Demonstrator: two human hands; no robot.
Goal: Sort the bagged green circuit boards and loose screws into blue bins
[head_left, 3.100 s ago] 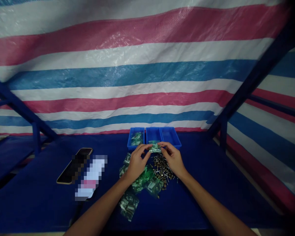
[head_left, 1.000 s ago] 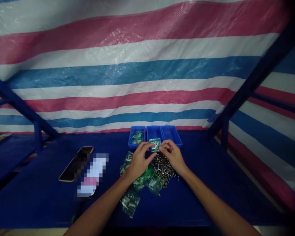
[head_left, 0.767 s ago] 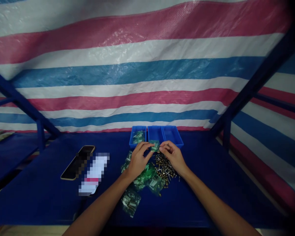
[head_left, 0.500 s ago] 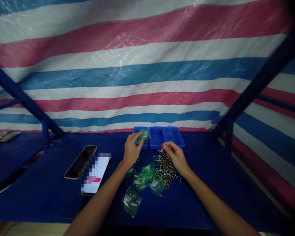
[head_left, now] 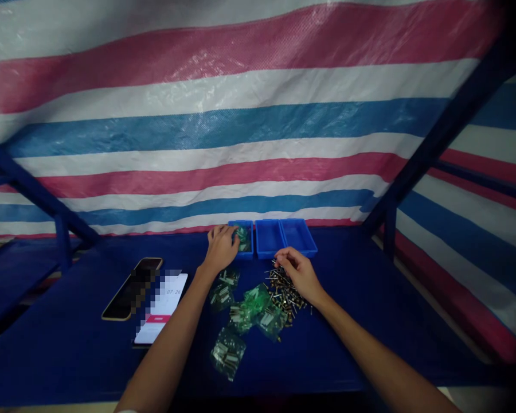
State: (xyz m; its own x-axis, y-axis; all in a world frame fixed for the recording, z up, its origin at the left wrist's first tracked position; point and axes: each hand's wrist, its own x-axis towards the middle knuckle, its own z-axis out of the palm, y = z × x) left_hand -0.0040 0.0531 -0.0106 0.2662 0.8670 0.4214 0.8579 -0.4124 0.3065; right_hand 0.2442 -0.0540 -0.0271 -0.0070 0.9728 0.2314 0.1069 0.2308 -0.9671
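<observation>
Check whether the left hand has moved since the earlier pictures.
Yes, it moved left and forward: the left hand now sits at the left rim of the leftmost blue tray.

Makeshift assembly workshop; striped tarpaulin wall; blue steel rack; blue parts trays on covered bench

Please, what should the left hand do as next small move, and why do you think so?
Probably the left hand should move back from the blue tray to the green plastic packets, I think, because one packet already lies in the tray and more lie just below the hand.
</observation>
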